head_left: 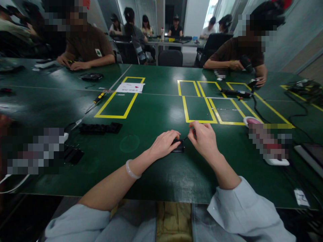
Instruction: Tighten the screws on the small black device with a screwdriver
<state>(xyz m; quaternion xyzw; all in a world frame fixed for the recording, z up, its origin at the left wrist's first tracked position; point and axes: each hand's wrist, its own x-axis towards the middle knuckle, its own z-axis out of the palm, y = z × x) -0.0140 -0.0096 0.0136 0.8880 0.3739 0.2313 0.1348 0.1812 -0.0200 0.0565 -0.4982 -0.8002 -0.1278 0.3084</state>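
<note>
A small black rectangular part point(179, 148) lies on the green table in front of me. My left hand point(165, 144) rests over it, with fingers and thumb gripping it and covering much of its left side. Just to the right, my right hand point(204, 137) is closed in a pinch. From its fingers a thin dark strand point(186, 137) runs toward the black part; whether it is a wire or a slim tool I cannot tell. Further left on the table sits a row of black pieces point(101, 128), apart from both hands.
Yellow tape outlines point(200, 121) mark the green tabletop point(156, 111). Power strips lie at left and right point(277, 162). A paper sheet point(130, 87) and a yellow-black tool point(99, 97) are further off. Two people work across the table, one holding a dark power tool point(247, 64).
</note>
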